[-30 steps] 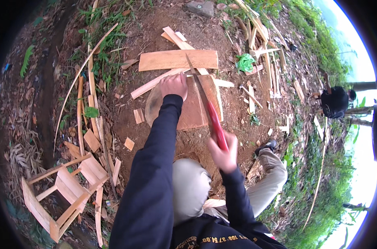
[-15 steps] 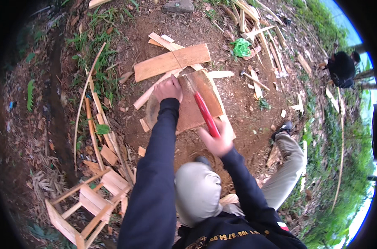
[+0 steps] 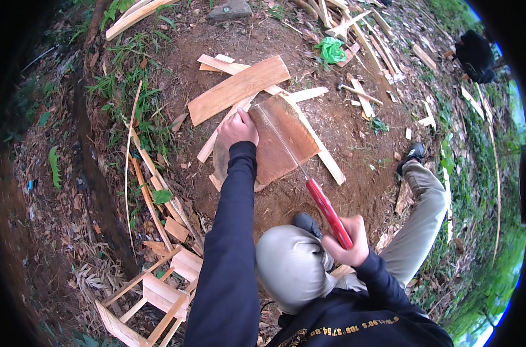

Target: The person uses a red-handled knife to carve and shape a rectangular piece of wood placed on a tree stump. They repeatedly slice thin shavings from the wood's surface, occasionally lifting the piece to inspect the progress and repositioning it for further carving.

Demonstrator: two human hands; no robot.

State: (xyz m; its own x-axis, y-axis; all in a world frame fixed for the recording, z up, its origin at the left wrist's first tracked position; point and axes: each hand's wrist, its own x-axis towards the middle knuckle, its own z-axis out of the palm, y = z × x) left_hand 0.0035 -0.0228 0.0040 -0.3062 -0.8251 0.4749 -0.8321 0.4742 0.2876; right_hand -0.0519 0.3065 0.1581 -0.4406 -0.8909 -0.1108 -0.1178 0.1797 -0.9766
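I am crouched on bare soil over a reddish-brown board that lies on a round log block. My left hand presses down on the board's left edge. My right hand grips the red handle of a hand saw, low and close to my bent knee. The saw's thin blade runs up and left across the board towards its far edge. A lighter plank lies just beyond the board.
Offcuts and wood strips litter the soil, with a green plastic scrap farther back. A small slatted wooden frame lies at the lower left beside grass and leaf litter. Another person in dark clothes crouches at the upper right.
My right hand has drawn the saw back towards my body, from over the board down to beside my knee. The left hand stays on the board.
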